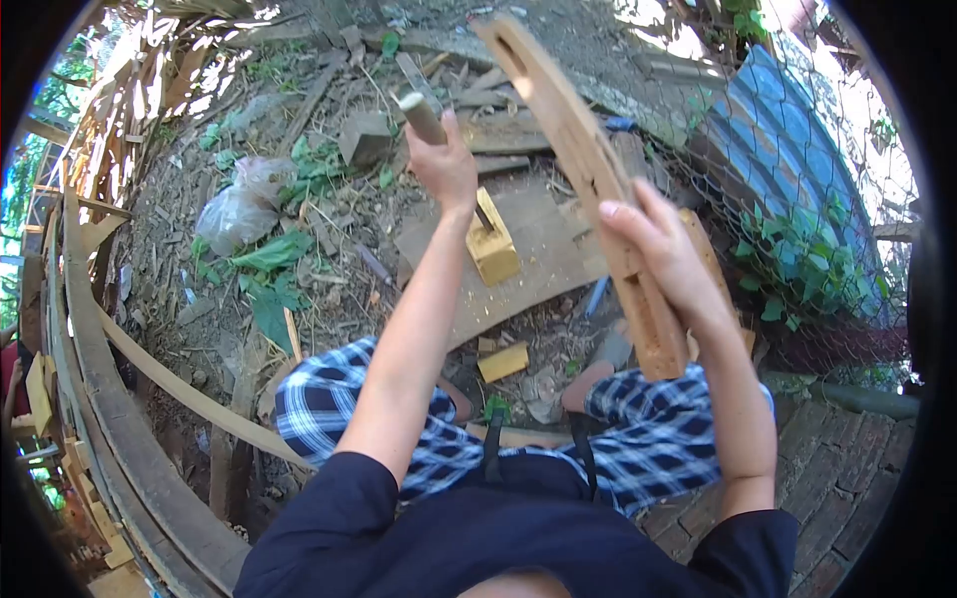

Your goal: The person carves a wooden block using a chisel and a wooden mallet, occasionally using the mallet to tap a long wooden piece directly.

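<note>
My left hand (445, 164) is closed round the pale handle of a tool (423, 118), whose flat metal part points up and away. My right hand (666, 244) grips a long wooden beam (568, 140) with slots cut in it. The beam slants from the upper middle down to my right knee. Between my hands, a yellowish wooden block (492, 239) with a dark slot lies on a flat board (543, 234) dotted with shavings. A small yellow wood piece (503, 363) lies on the ground near my feet.
A clear plastic bag (244, 204) and green leaves lie at the left. Long curved planks (130, 399) run along the left side. A wire fence with a blue corrugated sheet (788, 140) stands at the right, above brick paving (827, 478). At the far left edge, part of another person shows.
</note>
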`<state>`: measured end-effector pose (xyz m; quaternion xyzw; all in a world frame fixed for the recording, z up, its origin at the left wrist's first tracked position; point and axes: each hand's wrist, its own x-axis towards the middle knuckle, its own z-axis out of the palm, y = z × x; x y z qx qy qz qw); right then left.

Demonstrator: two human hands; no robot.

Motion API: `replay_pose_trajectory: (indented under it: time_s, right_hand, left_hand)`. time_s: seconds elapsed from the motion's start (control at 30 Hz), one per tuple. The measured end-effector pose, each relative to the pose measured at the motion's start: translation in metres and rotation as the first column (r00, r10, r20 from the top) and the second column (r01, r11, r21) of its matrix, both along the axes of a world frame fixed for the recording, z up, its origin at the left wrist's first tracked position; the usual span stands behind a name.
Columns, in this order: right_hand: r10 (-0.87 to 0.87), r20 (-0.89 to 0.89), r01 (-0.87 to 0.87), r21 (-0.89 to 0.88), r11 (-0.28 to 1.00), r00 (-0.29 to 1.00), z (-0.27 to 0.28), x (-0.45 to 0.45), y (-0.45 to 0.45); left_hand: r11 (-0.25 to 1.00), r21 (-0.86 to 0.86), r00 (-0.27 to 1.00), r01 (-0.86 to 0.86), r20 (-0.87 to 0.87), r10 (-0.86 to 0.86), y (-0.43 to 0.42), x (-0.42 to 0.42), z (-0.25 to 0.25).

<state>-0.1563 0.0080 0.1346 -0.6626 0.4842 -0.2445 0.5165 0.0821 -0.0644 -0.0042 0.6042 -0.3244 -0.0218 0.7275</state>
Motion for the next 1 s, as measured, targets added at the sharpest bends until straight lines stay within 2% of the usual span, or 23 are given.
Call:
replay_pose_trajectory:
  time_s: [0.07,0.13,0.2,0.27,0.3,0.33,0.37,0.4,0.47,0.53,0.57,0.6,0.63,0.7,0.8,0.83,0.87,0.93,0.97,1.0]
  right_hand:
    - [0.006,0.041,0.004,-0.222,0.975,0.999,0.047,0.019,-0.016]
    - [0.127,0.119,-0.04,-0.555,0.831,0.985,0.092,0.034,-0.032]
    - [0.084,0.105,-0.021,-0.495,0.869,0.991,0.118,0.039,-0.044]
    - [0.041,0.087,0.001,-0.437,0.899,0.995,0.122,0.048,-0.051]
    - [0.097,-0.161,-0.168,-0.521,0.837,0.982,0.113,0.055,-0.052]
    - [0.12,-0.405,-0.346,-0.549,0.761,0.906,0.1,0.059,-0.053]
    - [0.129,-0.675,-0.459,-0.337,0.822,0.727,0.077,0.055,-0.057]
    - [0.182,-0.636,-0.469,-0.318,0.824,0.75,0.049,0.048,-0.08]
    - [0.359,-0.606,-0.435,0.024,0.9,0.71,0.086,0.051,-0.083]
    - [0.231,-0.551,-0.315,-0.061,0.947,0.802,0.109,0.05,-0.072]
    - [0.11,-0.516,-0.339,-0.374,0.864,0.849,0.126,0.062,-0.043]
    - [0.002,-0.442,-0.325,-0.656,0.681,0.897,0.137,0.072,-0.022]
    - [0.001,-0.449,-0.327,-0.649,0.687,0.894,0.132,0.069,-0.026]
    - [0.133,-0.545,-0.422,-0.448,0.788,0.828,0.108,0.064,-0.042]
    - [0.329,-0.615,-0.51,-0.139,0.849,0.716,0.07,0.057,-0.066]
    - [0.22,-0.696,-0.541,-0.281,0.793,0.684,0.059,0.055,-0.068]
    - [0.213,-0.696,-0.538,-0.287,0.792,0.686,0.072,0.056,-0.069]
    - [0.336,-0.626,-0.513,-0.119,0.85,0.703,0.099,0.06,-0.069]
    - [0.224,-0.385,-0.367,-0.356,0.859,0.896,0.087,0.063,-0.062]
    - [0.053,-0.525,-0.165,-0.168,0.972,0.849,0.107,0.057,-0.06]
  left_hand:
    - [0.999,0.035,1.0,0.027,-0.014,-0.026,0.003,-0.005,0.004]
    - [1.0,0.007,1.0,0.027,0.003,-0.027,0.006,-0.008,0.007]
    - [0.996,0.071,0.998,0.045,-0.041,-0.042,0.009,-0.013,0.013]
    - [0.999,0.035,1.0,0.006,-0.002,-0.006,0.005,-0.019,0.015]
    - [0.999,0.048,0.998,0.009,0.054,-0.012,0.006,-0.022,0.017]
    - [0.998,0.066,0.994,0.015,0.107,-0.022,0.009,-0.025,0.018]
    - [1.0,-0.013,0.985,0.006,0.172,-0.004,0.007,-0.027,0.016]
    - [1.0,-0.003,0.984,0.021,0.175,-0.02,0.009,-0.028,0.015]
    - [0.996,0.083,0.988,0.045,0.144,-0.056,0.01,-0.029,0.014]
    - [0.995,0.077,0.991,0.058,0.119,-0.067,0.008,-0.03,0.015]
    - [0.994,0.088,0.993,0.072,0.085,-0.079,0.008,-0.029,0.013]
    - [0.993,0.085,0.994,0.086,0.053,-0.091,0.006,-0.029,0.013]
    - [0.993,0.078,0.994,0.087,0.06,-0.092,0.006,-0.029,0.014]
    - [0.996,0.071,0.993,0.062,0.096,-0.069,0.006,-0.03,0.012]
    - [1.0,0.0,0.981,0.019,0.192,-0.018,0.005,-0.029,0.008]
    - [0.999,-0.044,0.971,0.011,0.238,0.0,0.002,-0.031,0.004]
    - [0.999,-0.051,0.971,0.014,0.239,-0.001,0.0,-0.032,0.007]
    - [0.993,0.104,0.994,0.057,0.085,-0.065,0.007,-0.031,0.01]
    - [0.996,0.073,0.993,0.051,0.107,-0.058,0.008,-0.032,0.012]
    - [0.994,0.088,0.993,0.057,0.102,-0.066,0.011,-0.033,0.009]
